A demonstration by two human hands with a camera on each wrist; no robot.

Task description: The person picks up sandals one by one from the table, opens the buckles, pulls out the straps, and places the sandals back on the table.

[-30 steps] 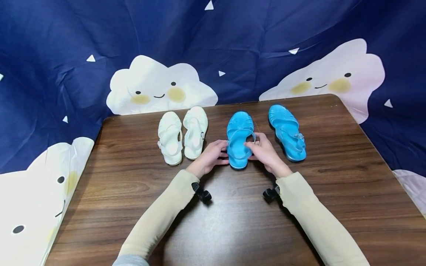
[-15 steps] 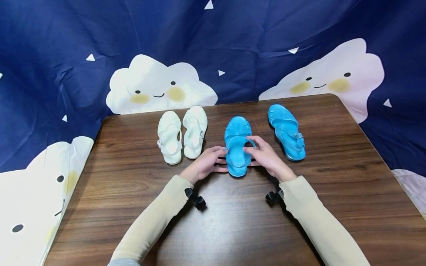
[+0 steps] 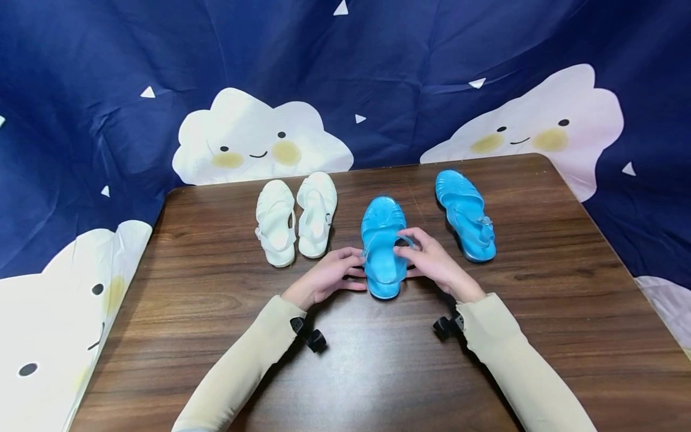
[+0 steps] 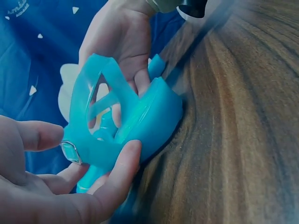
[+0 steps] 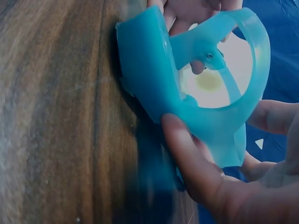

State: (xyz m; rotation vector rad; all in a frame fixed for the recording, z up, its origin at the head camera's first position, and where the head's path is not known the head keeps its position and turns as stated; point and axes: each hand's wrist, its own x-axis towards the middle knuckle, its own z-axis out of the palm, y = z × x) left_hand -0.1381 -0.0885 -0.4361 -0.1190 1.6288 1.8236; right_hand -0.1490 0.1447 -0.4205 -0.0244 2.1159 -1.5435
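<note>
One glossy blue plastic sandal, held between the left hand and the right hand

Head view: The blue sandal sits directly between the hands, its long axis running straight away from the person, toe towards the dark blue cloth backdrop. Neither hand is nearer: both touch it, one on each side. A second blue plastic sandal lies to its right and farther out, beyond the right hand, its axis slanting with the heel swung right. To its left, also farther out, lie a white plastic sandal and its white mate. Compared with a second ago, the held sandal has come closer to the person and a touch leftward, the hands with it; the other three have stayed put.

Left wrist view: The left hand's bent digits grip the sandal's side, one tip beside the square metal-rimmed buckle, another pressed lower, along the sole. Whether that sole fully touches the brown wood-grain tabletop I cannot tell.

Right wrist view: The right hand holds the opposite side, one fingertip at the sole's edge, other digits by the arched translucent strap; exact contact there is hidden.
</note>
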